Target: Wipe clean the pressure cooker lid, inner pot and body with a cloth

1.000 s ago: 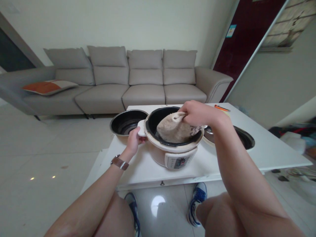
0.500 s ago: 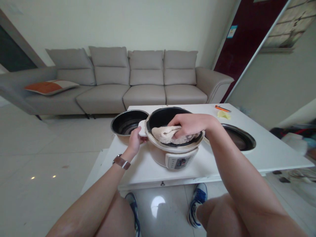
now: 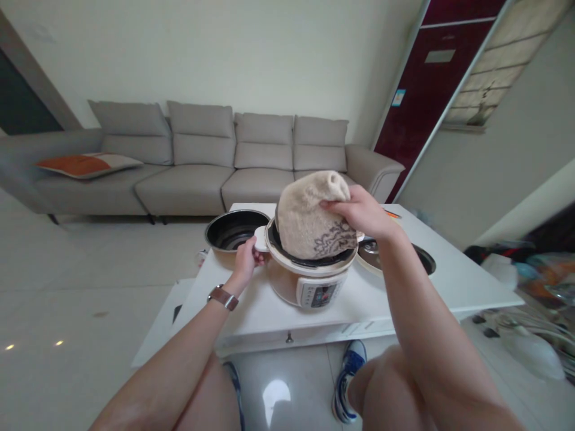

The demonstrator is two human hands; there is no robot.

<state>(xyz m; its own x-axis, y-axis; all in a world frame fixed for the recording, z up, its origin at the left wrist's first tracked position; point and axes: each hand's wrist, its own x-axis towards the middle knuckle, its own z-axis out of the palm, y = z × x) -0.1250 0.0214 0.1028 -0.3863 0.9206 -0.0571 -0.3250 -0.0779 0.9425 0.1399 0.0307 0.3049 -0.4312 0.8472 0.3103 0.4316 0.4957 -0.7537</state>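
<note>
A white electric pressure cooker (image 3: 287, 286) with a front control panel stands on the white table, its top uncovered. My left hand (image 3: 246, 260), with a watch on the wrist, grips the cooker's white side handle (image 3: 261, 239). A beige cloth (image 3: 300, 218) with a dark pattern is pinched in my right hand (image 3: 362, 211). It hangs over the cooker's mouth and hides most of the inside. Behind my left hand sits a dark-lined inner pot (image 3: 236, 227). To the right, partly behind my right forearm, lies a round lid (image 3: 369, 254).
The white table (image 3: 251, 314) has a drawer knob (image 3: 289, 339) at its front. Near its back right lies an orange item (image 3: 392, 214), partly hidden by my arm. A grey sofa (image 3: 184, 182) with an orange-and-white cushion (image 3: 90, 164) stands behind. Assorted clutter (image 3: 539, 305) lies on the far right.
My right hand has lifted the cloth from inside the cooker to above its rim, and the cloth has spread out. My left hand keeps its hold on the handle. The view has shifted slightly.
</note>
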